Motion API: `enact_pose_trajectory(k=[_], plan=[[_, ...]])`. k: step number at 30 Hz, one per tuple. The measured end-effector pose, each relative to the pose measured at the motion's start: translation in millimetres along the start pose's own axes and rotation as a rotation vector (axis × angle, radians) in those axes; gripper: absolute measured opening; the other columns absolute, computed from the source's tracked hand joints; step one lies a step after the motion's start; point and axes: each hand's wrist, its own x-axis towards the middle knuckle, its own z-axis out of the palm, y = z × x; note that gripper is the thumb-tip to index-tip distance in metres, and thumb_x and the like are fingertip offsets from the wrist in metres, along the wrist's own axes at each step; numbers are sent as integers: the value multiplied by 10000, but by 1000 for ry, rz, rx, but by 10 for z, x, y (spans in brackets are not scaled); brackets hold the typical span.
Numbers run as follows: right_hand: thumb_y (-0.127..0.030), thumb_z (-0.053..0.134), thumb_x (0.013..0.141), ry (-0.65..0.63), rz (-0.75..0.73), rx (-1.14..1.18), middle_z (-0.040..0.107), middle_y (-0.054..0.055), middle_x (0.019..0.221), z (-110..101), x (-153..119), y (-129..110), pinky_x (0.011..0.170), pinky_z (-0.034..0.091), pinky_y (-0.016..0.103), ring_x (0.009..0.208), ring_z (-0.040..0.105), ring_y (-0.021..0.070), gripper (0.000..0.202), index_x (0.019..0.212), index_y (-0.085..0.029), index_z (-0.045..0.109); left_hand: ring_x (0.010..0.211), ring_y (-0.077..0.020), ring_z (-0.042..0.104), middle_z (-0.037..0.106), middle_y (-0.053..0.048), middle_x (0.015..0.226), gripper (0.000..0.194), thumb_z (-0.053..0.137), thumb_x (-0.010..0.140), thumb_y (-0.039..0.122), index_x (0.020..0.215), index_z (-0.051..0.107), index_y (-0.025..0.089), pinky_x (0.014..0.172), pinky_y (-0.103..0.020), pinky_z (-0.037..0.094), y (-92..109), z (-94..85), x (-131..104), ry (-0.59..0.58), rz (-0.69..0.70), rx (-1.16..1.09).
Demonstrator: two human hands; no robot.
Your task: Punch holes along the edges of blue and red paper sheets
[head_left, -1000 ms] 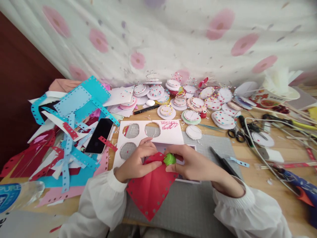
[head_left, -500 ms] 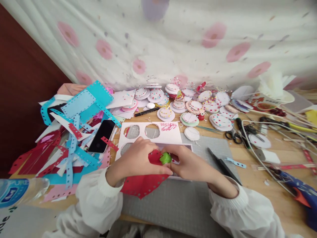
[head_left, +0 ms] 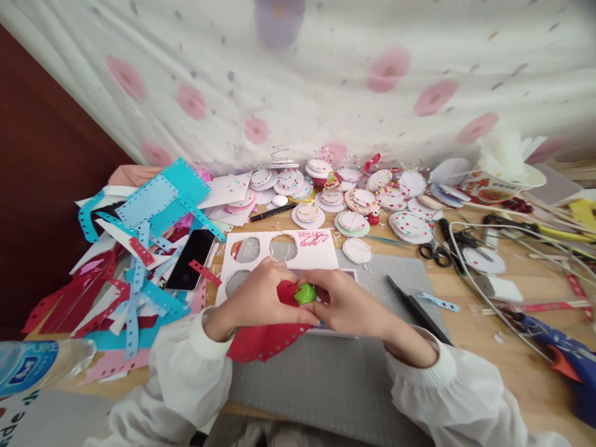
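My left hand [head_left: 261, 295] is closed on a sheet of red paper [head_left: 265, 344], which has small holes along its edge and hangs below the fingers. My right hand [head_left: 350, 305] grips a small green hole punch [head_left: 305, 293] against the paper. The fingertips of both hands meet around the punch, so where it bites the sheet is hidden. Behind the hands lies a white card [head_left: 302, 256] with round cut-outs and a red scribble. A shallow pale tray, partly covered by my hands, sits beneath them on the grey cutting mat [head_left: 307, 379].
Punched paper scraps [head_left: 139, 267] and a phone [head_left: 190, 259] lie to the left, beside a water bottle [head_left: 41, 365]. Decorated paper discs [head_left: 363, 200] stand along the back. A black craft knife [head_left: 416, 310], scissors [head_left: 435, 253] and a blue glue gun [head_left: 549, 341] are on the right.
Both hands keep their hold on the red paper and the green punch. The paper's lower edge has lifted slightly. The whole view has shifted a little.
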Motion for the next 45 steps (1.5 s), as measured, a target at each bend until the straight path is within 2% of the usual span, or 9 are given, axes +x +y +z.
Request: enact_pose_trajectory(k=[5, 8, 10, 13, 17, 25, 33, 37, 45], plan=[[-74, 534, 715, -17, 64, -70, 590, -26, 687, -86, -7, 16, 538, 303, 215, 604, 476, 105, 154, 806, -177, 604, 768, -210, 588, 639, -4, 690, 416, 711, 664, 589, 704, 641, 181, 704, -306, 412, -16, 23, 13, -49, -36, 80], [-162, 607, 768, -40, 61, -61, 594, -19, 710, -141, -16, 29, 552, 323, 219, 623, 487, 114, 117, 883, -177, 623, 890, -247, 583, 668, -28, 848, 456, 756, 617, 573, 854, 660, 196, 747, -324, 436, -103, 20, -13, -28, -26, 42], [-217, 638, 789, -60, 51, -51, 602, -10, 731, -167, -26, 27, 573, 343, 224, 645, 498, 122, 150, 933, -173, 632, 907, -234, 582, 669, -37, 898, 377, 746, 689, 486, 911, 659, 194, 789, -334, 443, -189, 27, -41, -15, 32, 0], [-242, 677, 777, -68, 73, -66, 608, 4, 750, -198, -40, 18, 594, 363, 230, 678, 516, 133, 188, 940, -157, 637, 820, -188, 590, 663, -33, 805, 165, 632, 839, 333, 819, 663, 172, 819, -336, 439, -311, 57, -79, 18, 123, -54], [-278, 675, 786, -121, 105, -91, 608, 9, 742, -238, -47, 25, 593, 369, 241, 676, 515, 142, 177, 907, -154, 638, 870, -193, 579, 664, -36, 817, 112, 628, 840, 272, 813, 665, 170, 815, -325, 452, -387, 99, -108, 111, 127, -118], [-262, 674, 775, -168, 106, -84, 607, -1, 758, -194, -8, 50, 598, 369, 240, 683, 520, 137, 146, 866, -166, 611, 821, -181, 595, 686, -40, 803, 74, 637, 834, 232, 807, 661, 168, 819, -334, 450, -371, 142, -101, 148, 195, -99], [-252, 652, 794, -65, 11, -145, 609, 13, 769, -144, -5, 2, 606, 355, 236, 684, 508, 135, 123, 854, -160, 596, 786, -176, 580, 670, -35, 765, 124, 623, 843, 251, 760, 650, 163, 795, -333, 448, -351, 135, -98, 169, 173, -125], [-260, 653, 790, -91, -22, -239, 628, 24, 771, -143, -11, -16, 615, 349, 243, 687, 521, 146, 128, 835, -164, 582, 799, -180, 590, 680, -42, 785, 126, 601, 855, 240, 772, 665, 171, 830, -355, 442, -348, 121, -106, 144, 204, -132], [-258, 611, 822, -64, -51, -348, 657, 55, 817, -135, -6, -9, 633, 330, 257, 753, 575, 180, 118, 859, -157, 565, 776, -175, 588, 674, -41, 776, 103, 605, 848, 215, 772, 662, 174, 801, -352, 444, -325, 113, -105, 181, 213, -149]])
